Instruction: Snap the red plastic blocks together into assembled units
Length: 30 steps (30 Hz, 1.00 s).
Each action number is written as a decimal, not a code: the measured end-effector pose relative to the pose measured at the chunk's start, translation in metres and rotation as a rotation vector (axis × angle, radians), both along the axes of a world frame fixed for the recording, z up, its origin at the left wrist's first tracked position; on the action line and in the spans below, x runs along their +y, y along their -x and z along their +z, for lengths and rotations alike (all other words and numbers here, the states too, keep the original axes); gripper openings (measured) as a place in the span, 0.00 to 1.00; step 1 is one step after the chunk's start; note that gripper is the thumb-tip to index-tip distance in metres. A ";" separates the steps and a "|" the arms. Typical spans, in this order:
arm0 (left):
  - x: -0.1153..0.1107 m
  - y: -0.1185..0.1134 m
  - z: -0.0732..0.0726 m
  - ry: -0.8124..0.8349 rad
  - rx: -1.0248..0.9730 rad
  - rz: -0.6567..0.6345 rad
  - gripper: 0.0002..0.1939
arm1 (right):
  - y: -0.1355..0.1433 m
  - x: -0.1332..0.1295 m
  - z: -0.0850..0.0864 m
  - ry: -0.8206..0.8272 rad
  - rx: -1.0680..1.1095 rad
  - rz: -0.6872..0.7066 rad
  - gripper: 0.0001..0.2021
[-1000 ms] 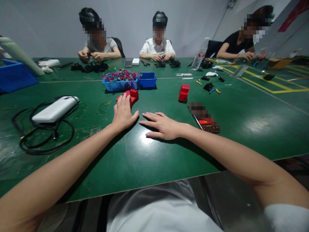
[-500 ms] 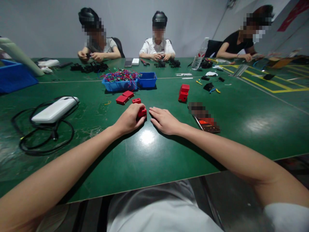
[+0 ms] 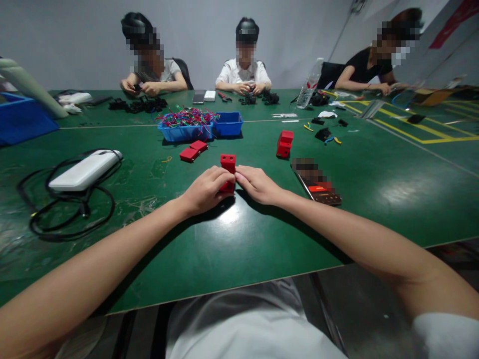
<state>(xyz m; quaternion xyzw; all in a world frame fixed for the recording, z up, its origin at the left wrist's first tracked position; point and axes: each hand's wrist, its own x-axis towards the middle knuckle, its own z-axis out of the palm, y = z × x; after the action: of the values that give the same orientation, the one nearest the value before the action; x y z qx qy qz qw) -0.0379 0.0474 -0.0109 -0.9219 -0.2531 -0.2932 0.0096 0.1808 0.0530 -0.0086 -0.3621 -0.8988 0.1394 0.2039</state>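
"What's by the left hand [image 3: 204,191]?"
"Two small red boxes [image 3: 189,155] lie beyond it; its fingers are clamped on a red block [image 3: 228,159]."
"And the right hand [image 3: 259,185]?"
"Fingers straight, tips at the block's right side; a phone [image 3: 319,189] lies near that wrist."

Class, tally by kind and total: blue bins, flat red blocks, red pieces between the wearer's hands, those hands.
Blue bins (large bin, wire-filled bin, small bin): 3
Flat red blocks: 2
Red piece between hands: 1
Hands (left hand, right hand): 2
Total: 8
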 end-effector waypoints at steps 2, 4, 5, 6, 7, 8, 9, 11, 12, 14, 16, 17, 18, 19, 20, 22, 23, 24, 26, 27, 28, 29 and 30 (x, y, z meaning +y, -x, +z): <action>-0.001 0.000 0.000 -0.011 0.002 -0.012 0.12 | 0.001 0.000 0.002 0.037 0.045 -0.033 0.21; 0.000 0.001 -0.002 -0.020 -0.009 -0.039 0.13 | 0.002 0.001 0.002 0.059 0.108 -0.042 0.18; 0.000 0.001 -0.003 -0.021 -0.017 -0.057 0.14 | 0.003 0.002 0.002 0.071 0.142 -0.032 0.17; 0.000 0.002 -0.004 -0.019 -0.024 -0.074 0.14 | 0.003 0.003 0.001 0.088 0.177 -0.024 0.16; 0.001 0.002 -0.005 -0.017 -0.033 -0.086 0.15 | 0.003 0.004 0.000 0.113 0.209 -0.020 0.15; 0.001 0.003 -0.007 -0.018 -0.040 -0.093 0.15 | 0.003 0.006 -0.001 0.146 0.237 -0.023 0.14; 0.002 0.003 -0.008 -0.021 -0.044 -0.096 0.16 | 0.003 0.008 -0.002 0.183 0.261 -0.034 0.14; 0.001 0.002 -0.009 -0.036 -0.055 -0.093 0.17 | 0.003 0.012 -0.004 0.260 0.304 -0.071 0.15; 0.001 0.002 -0.008 -0.048 -0.065 -0.095 0.17 | 0.003 0.013 -0.005 0.289 0.327 -0.088 0.15; -0.002 -0.001 -0.006 -0.068 -0.110 -0.083 0.15 | 0.002 0.016 -0.007 0.330 0.381 -0.099 0.14; -0.004 -0.003 -0.003 -0.068 -0.210 -0.019 0.11 | 0.002 0.017 -0.008 0.363 0.435 -0.093 0.12; -0.004 -0.004 -0.002 -0.052 -0.271 0.039 0.09 | 0.002 0.017 -0.008 0.381 0.459 -0.089 0.11; -0.004 -0.004 -0.001 -0.020 -0.328 0.108 0.09 | 0.002 0.017 -0.009 0.397 0.479 -0.086 0.11; -0.003 -0.005 -0.001 0.038 -0.357 0.173 0.10 | 0.002 0.017 -0.009 0.409 0.497 -0.083 0.10; -0.001 -0.004 -0.001 0.122 -0.358 0.230 0.12 | 0.002 0.016 -0.009 0.418 0.513 -0.076 0.10; 0.004 -0.004 -0.002 0.347 -0.322 0.279 0.17 | 0.002 0.015 -0.010 0.427 0.541 -0.048 0.11; 0.006 -0.003 -0.002 0.447 -0.296 0.254 0.19 | 0.002 0.015 -0.010 0.428 0.553 -0.030 0.11; 0.008 -0.003 -0.002 0.514 -0.288 0.223 0.21 | 0.002 0.014 -0.010 0.427 0.564 -0.013 0.11; 0.009 -0.002 -0.002 0.582 -0.288 0.167 0.23 | 0.002 0.014 -0.011 0.423 0.578 0.003 0.11; 0.009 -0.002 -0.001 0.590 -0.292 0.153 0.24 | 0.003 0.014 -0.011 0.421 0.578 -0.001 0.11; 0.008 -0.003 -0.001 0.591 -0.289 0.147 0.24 | 0.003 0.014 -0.011 0.417 0.574 -0.014 0.11; 0.007 -0.003 -0.001 0.589 -0.281 0.145 0.24 | 0.003 0.015 -0.012 0.413 0.567 -0.032 0.12; 0.006 -0.003 -0.001 0.584 -0.267 0.146 0.23 | 0.003 0.015 -0.012 0.406 0.557 -0.053 0.13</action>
<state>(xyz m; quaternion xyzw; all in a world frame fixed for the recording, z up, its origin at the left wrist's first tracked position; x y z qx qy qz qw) -0.0347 0.0539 -0.0117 -0.8185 -0.3907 -0.3254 -0.2674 0.1773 0.0681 -0.0209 -0.3665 -0.7529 0.4036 0.3686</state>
